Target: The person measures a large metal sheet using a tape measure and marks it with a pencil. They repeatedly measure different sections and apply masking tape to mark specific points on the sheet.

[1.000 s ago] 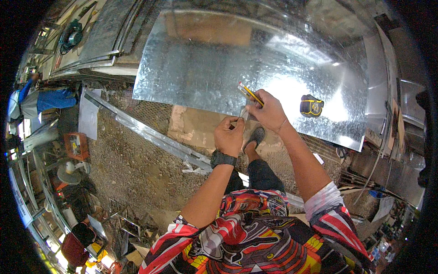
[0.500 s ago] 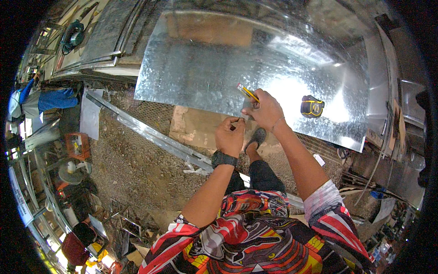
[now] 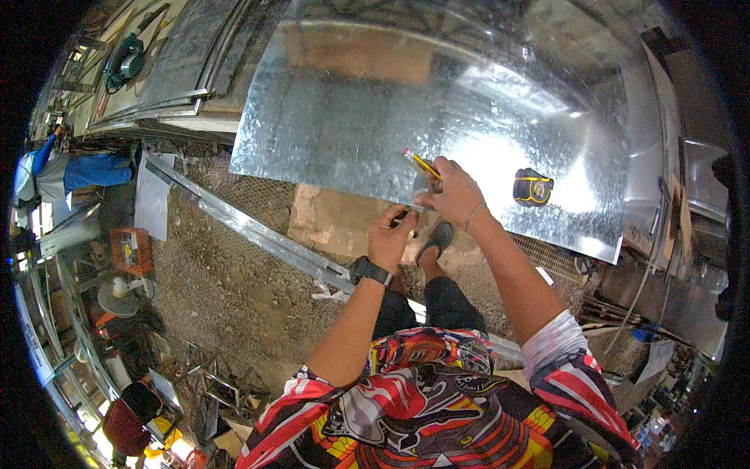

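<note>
A broad, shiny sheet of galvanized metal (image 3: pixel 336 133) lies before me, its near edge running just beyond my hands. My right hand (image 3: pixel 456 194) is closed on a yellow-and-black pencil (image 3: pixel 423 164), whose red-and-white end points up and left over the sheet. The thumb and fingertips of that hand press together at the sheet's near edge, by a small pale piece I cannot identify. Close beside it, my left hand (image 3: pixel 392 236) has its fingers curled and pinched below the edge; what they hold is too small to make out. A black-and-yellow tape measure (image 3: pixel 533 188) rests on the sheet to the right.
A long metal channel (image 3: pixel 258 228) slants across the gravelly ground at left. Under the near edge lies a brown board (image 3: pixel 328 223). A green power tool (image 3: pixel 125 62) sits on the far-left bench. One person in blue (image 3: pixel 94 172) stands at left; another in dark red (image 3: pixel 129 418) is at lower left.
My left hand has turned slightly and its fingers have loosened a little beside the right hand. The right hand has shifted slightly, pencil still held. The tape measure stays on the sheet.
</note>
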Tool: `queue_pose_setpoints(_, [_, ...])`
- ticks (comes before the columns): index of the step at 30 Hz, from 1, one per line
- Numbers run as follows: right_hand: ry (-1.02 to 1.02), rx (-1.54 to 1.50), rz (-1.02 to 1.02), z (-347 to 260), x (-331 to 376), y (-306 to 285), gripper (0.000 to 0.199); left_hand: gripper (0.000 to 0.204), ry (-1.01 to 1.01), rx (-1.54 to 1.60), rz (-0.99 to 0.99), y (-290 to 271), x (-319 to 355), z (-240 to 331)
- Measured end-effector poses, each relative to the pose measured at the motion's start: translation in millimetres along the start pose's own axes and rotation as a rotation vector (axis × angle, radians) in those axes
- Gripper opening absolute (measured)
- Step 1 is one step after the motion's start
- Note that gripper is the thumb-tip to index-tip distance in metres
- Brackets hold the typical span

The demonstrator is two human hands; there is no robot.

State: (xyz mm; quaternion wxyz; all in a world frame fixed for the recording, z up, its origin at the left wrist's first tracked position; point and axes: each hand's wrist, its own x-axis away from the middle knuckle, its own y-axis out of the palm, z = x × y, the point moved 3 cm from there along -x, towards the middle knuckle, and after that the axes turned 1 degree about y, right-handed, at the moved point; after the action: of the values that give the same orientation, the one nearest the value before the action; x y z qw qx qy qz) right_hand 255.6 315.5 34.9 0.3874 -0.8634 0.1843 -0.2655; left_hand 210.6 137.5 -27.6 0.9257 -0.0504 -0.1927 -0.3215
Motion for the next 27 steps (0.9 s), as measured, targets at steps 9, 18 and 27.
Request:
queue_pose_setpoints(9, [0.045,-0.018,-0.025,0.6,-1.5,0.7,0.052,0.010,-0.080,0.201,-0.093,-0.8,-11.1,-11.1])
queue_pose_setpoints(18, [0.068,0.012,-0.023,-6.8,0.4,0.9,0.050,0.009,-0.013,0.046,-0.088,1.2,-14.1,-17.9])
queue_pose_setpoints(27, [0.068,0.010,-0.024,-14.4,2.5,-3.6,0.049,0.010,0.060,0.014,0.101,17.8,-3.5,-16.6])
